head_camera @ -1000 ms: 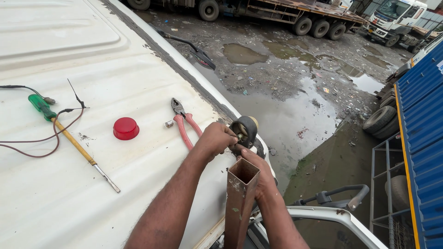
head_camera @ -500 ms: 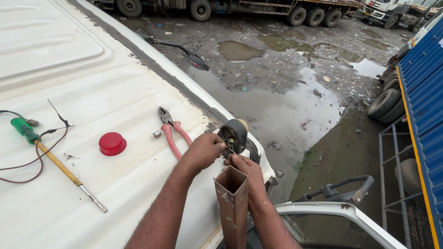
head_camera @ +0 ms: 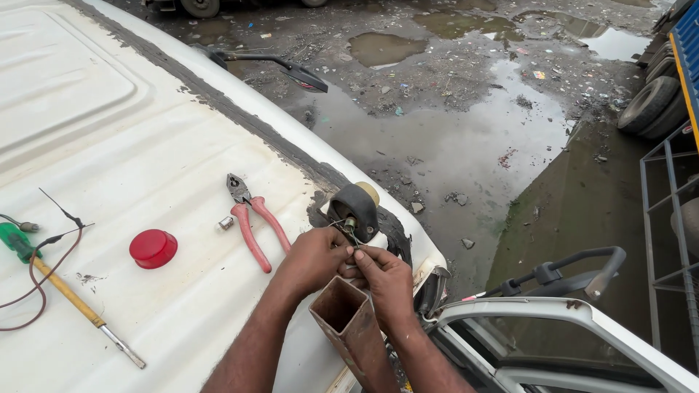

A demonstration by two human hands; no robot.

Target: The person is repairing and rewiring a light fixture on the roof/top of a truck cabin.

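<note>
The lamp holder [head_camera: 354, 211], a black round housing, sits at the front edge of the white vehicle roof [head_camera: 109, 145], above the open door [head_camera: 568, 327]. Both hands meet just below it: the left hand [head_camera: 314, 260] and right hand [head_camera: 386, 275] each pinch thin wires [head_camera: 348, 231] coming from the holder, fingers close together for fine work. A rusty square tube [head_camera: 349, 324] stands between the forearms. Red-handled pliers [head_camera: 250, 218], a red lens cap [head_camera: 153, 248] and a screwdriver [head_camera: 69, 298] lie on the roof within reach.
</note>
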